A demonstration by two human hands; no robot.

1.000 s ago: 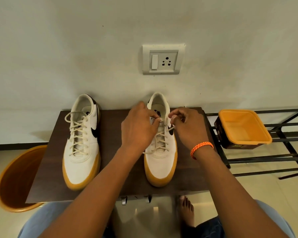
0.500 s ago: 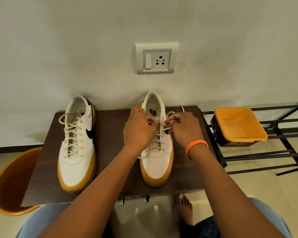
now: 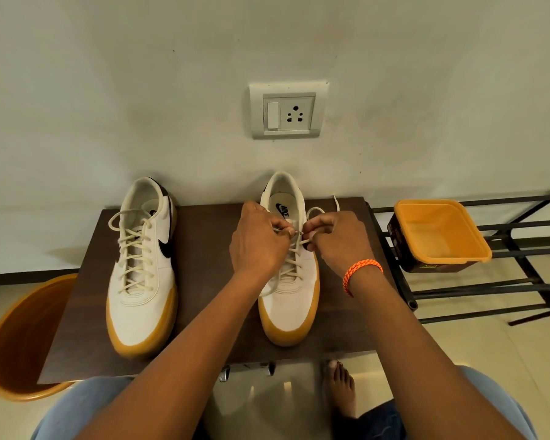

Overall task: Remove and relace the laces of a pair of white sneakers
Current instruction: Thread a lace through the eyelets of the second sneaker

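Note:
Two white sneakers with tan soles stand on a dark wooden table (image 3: 204, 281), toes toward me. The left sneaker (image 3: 142, 265) is fully laced with a cream lace. Over the upper eyelets of the right sneaker (image 3: 288, 300), my left hand (image 3: 259, 241) pinches the cream lace (image 3: 313, 211) near the tongue. My right hand (image 3: 337, 241), with an orange band at the wrist, pinches the same lace on the shoe's right side. A loop and a loose end of the lace show behind my right hand. My hands hide the top eyelets.
An orange bucket (image 3: 16, 341) stands on the floor at the table's left. A black metal rack (image 3: 505, 249) on the right carries an orange tub (image 3: 438, 233). A wall socket (image 3: 288, 111) sits above the shoes. A bare foot (image 3: 342, 385) rests under the table's front edge.
Both hands have stayed at the top of the right sneaker, drawing closer together over the tongue. A lace loop now shows behind my right hand. The left sneaker has not moved.

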